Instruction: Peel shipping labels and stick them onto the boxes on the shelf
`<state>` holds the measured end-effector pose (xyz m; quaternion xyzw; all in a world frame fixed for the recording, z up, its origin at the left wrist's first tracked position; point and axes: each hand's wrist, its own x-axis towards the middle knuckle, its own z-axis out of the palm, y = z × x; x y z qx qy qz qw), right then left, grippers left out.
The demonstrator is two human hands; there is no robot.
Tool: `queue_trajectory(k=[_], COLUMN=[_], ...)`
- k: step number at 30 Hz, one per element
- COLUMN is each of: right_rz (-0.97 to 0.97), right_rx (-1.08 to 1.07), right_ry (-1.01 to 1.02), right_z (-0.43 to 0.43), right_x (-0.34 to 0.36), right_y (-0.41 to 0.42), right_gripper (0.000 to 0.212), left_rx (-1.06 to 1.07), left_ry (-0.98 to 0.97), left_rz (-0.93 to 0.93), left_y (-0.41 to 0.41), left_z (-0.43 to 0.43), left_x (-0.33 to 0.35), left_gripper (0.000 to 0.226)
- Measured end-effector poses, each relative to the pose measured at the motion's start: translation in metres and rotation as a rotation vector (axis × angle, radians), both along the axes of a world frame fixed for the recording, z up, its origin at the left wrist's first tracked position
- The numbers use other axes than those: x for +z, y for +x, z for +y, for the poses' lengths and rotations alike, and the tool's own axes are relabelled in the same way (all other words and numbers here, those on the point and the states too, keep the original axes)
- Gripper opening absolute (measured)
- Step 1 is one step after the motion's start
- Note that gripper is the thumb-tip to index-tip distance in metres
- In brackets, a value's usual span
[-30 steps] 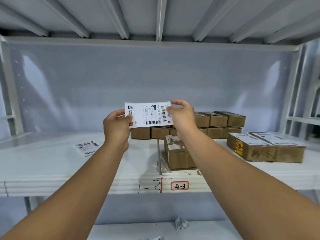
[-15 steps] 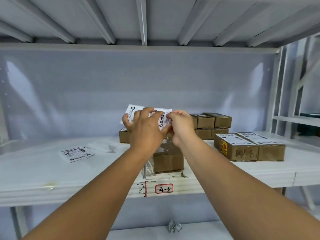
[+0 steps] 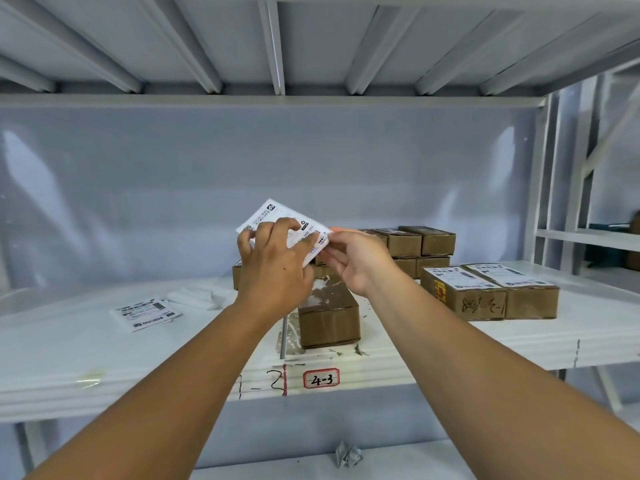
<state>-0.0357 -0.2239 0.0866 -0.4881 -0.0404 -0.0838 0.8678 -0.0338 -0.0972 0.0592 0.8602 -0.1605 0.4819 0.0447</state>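
Level a second ago, the shipping label (image 3: 270,212) now tilts above the box (image 3: 329,317) at 6 o'clock, left hand (image 3: 273,271) gripping it, right hand (image 3: 358,259) pinching its 3 o'clock corner, seemingly starting the peel.

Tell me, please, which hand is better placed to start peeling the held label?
Probably the right hand: it pinches the shipping label at its right corner, where a peel could start. The left hand is spread over the label's face, suited to steadying it.
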Motion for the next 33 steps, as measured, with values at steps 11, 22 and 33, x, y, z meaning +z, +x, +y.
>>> queue_trajectory(k=[11,22,33], right_rz=[-0.062,-0.114,-0.213], right_rx=[0.076,0.095,0.104], right_ry=[-0.199,-0.322,-0.469], right_z=[0.017,0.02,0.017], right_x=[-0.006,-0.005,-0.014], right_y=[0.002,-0.005,0.0], right_gripper=[0.019,0.025,0.019], left_rx=[-0.294,-0.349,-0.36], left_ry=[-0.478,-0.577,-0.567], left_rz=[0.12,0.121,0.154], left_y=[0.003,0.009,0.008], left_z=[0.004,0.01,0.011], left_x=[0.0,-0.005,-0.008], left_gripper=[0.031,0.018,0.018])
